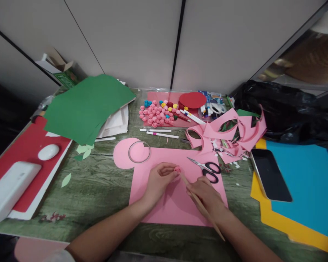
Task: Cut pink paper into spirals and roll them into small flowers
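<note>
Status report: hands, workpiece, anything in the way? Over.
Left hand pinching pink roll. Right hand gripping stick, tip close to roll. Scissors on pink sheet, just beyond right hand.

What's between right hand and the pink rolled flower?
Head view: front end of the wooden stick, pointing from the right hand toward the pink rolled flower; tip contact unclear.
</note>
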Available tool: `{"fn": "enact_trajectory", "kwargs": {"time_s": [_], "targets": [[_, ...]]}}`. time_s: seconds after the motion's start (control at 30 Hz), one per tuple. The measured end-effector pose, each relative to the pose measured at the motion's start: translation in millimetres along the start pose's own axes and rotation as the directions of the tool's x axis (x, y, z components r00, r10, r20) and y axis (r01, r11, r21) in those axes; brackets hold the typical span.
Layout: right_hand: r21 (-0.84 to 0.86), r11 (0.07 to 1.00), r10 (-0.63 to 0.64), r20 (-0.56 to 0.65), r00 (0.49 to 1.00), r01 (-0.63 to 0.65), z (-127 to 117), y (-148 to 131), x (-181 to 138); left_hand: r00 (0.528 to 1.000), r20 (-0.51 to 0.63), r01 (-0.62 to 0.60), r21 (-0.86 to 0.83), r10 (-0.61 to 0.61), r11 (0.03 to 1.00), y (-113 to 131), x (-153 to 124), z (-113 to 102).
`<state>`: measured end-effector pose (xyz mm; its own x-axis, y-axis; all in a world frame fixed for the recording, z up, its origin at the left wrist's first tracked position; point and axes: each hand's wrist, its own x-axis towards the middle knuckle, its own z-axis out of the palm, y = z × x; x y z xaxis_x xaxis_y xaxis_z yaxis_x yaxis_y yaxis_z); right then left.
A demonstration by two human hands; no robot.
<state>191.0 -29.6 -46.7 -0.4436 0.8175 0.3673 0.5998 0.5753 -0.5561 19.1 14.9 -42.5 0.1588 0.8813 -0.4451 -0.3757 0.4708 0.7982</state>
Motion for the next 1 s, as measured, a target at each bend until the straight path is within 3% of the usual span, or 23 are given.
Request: {"fn": "enact_trajectory", "kwargs": {"time_s": [0.33,0.5,0.9,1.0], "targets": [[0.024,0.985,-0.171,-0.043,0.984,0.172,-0.4,3.9,1.6,1.000,-0.010,0.007,0.015,-0.007,1.000,-0.2,-0.4,-0.4],[-0.054,0.976,-0.214,-0.082,0.973,0.210,-1.2,0.0,6.2,1.000,-0.011,0.006,0.030,-0.005,1.000,-0.6,-2.0,0.7],[-0.317,0.943,-0.203,-0.297,0.933,0.105,-4.1,-13.3,21.5,0.999,0.019,-0.032,0.080,0.031,0.996,-4.7,-4.0,2.5],[-0.362,0.926,-0.214,-0.281,0.936,0.103,-6.5,-14.0,22.1,0.999,0.035,-0.026,0.087,0.023,0.996,-5.2,-5.2,3.8]]}}
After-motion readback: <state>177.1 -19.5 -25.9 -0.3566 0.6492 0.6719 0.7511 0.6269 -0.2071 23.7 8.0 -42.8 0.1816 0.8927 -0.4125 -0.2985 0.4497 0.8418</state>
